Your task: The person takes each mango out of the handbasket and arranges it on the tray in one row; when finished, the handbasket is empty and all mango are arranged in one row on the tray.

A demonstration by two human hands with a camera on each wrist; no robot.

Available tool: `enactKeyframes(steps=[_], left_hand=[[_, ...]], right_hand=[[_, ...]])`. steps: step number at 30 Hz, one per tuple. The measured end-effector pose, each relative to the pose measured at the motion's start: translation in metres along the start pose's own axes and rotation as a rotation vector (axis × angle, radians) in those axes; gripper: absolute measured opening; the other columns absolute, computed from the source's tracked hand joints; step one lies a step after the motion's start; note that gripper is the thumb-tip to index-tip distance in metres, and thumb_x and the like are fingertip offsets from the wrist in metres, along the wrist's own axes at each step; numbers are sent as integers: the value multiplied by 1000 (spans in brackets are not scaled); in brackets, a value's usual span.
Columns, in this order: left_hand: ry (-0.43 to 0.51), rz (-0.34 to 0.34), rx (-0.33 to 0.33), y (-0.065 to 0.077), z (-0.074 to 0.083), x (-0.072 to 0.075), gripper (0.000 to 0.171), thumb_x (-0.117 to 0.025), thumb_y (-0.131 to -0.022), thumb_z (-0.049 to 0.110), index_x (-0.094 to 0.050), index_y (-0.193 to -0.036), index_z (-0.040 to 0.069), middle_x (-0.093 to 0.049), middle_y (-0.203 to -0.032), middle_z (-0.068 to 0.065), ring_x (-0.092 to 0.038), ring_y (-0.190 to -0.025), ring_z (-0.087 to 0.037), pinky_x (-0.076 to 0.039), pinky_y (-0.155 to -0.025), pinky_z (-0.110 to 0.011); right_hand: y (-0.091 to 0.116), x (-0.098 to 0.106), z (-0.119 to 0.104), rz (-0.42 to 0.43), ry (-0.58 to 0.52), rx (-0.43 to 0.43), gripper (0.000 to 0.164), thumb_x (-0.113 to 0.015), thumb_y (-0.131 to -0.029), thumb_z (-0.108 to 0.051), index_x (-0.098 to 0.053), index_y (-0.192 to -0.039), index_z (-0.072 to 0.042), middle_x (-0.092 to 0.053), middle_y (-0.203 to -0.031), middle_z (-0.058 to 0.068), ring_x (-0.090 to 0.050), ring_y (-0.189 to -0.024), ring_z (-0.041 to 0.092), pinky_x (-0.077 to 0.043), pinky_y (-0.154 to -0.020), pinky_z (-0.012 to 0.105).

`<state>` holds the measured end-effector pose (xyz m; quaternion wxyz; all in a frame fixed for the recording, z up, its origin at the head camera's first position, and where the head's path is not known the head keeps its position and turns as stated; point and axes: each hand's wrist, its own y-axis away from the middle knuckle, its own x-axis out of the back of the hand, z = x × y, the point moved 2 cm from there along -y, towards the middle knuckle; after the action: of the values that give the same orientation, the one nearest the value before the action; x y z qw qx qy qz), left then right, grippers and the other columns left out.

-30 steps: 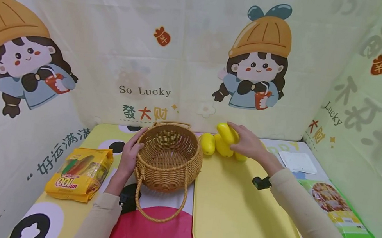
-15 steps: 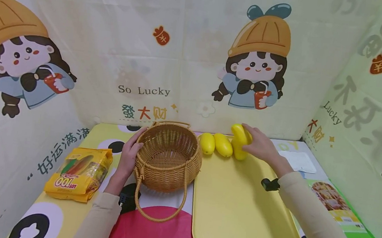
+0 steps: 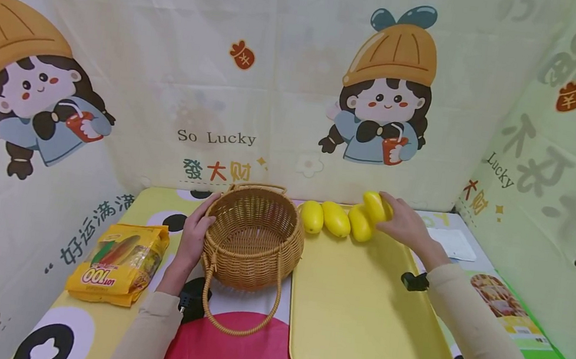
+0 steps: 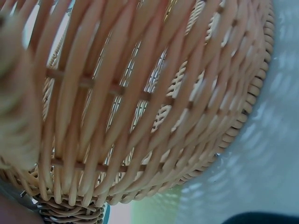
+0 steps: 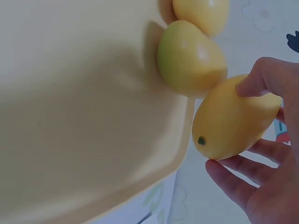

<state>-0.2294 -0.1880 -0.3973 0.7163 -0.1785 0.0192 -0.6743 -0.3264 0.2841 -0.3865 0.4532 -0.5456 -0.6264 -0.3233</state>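
Observation:
My left hand [image 3: 196, 231] grips the left rim of a round wicker basket [image 3: 256, 270], thumb over its edge. The basket's inside shows bare weave, and its front handle hangs down onto the table. At the tray's back right corner my right hand [image 3: 407, 222] holds a yellow mango [image 3: 374, 206], thumb on one side and fingers on the other. In the right wrist view this mango [image 5: 236, 121] shows a small dark stem end. Three more mangoes lie in a row along the back of the yellow tray [image 3: 357, 318]; the held one is beside the rightmost mango [image 3: 360, 224].
A yellow snack bag [image 3: 118, 261] lies at the left. Right of the tray are a white packet [image 3: 453, 244] and a green food bag [image 3: 511, 323]. Printed cloth walls [image 3: 285, 114] rise behind and at both sides.
My right hand has moved right with the mango, from above the middle of the row to its right end. The left hand and basket have stayed in place.

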Motion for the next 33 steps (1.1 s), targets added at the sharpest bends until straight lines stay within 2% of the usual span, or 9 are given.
enactKeyframes(steps=[5, 16, 23, 33], left_hand=[[9, -1, -4, 0, 0, 0, 57, -35, -97, 7, -39, -154, 16, -31, -163, -8, -33, -149, -30, -30, -118, -53], [6, 1, -2, 0, 0, 1, 57, -35, -97, 6, -38, -154, 12, -30, -163, -8, -32, -149, -27, -29, -119, -52], [10, 3, -2, 1, 2, 0, 57, -35, -97, 6, -39, -153, 14, -30, -163, -10, -32, -149, -30, -29, -119, -53], [13, 2, -3, 2, 4, -1, 57, -35, -97, 6, -38, -154, 12, -30, -164, -9, -31, -149, -30, -29, -119, -53]], right_hand=[[2, -3, 10, -10, -16, -34, 84, -65, -85, -28, -26, -157, -10, -40, -150, 29, -43, -130, 48, -40, -101, 66], [5, -14, 20, -61, -27, -90, 82, -63, -87, -30, -26, -156, -3, -35, -153, 30, -37, -136, 49, -33, -110, 66], [4, -21, 25, -63, -14, -121, 82, -61, -88, -33, -25, -155, -2, -40, -148, 32, -42, -131, 49, -38, -105, 65], [4, -25, 24, -41, 43, -117, 77, -58, -89, -37, -31, -153, -3, -44, -142, 32, -48, -124, 49, -43, -95, 67]])
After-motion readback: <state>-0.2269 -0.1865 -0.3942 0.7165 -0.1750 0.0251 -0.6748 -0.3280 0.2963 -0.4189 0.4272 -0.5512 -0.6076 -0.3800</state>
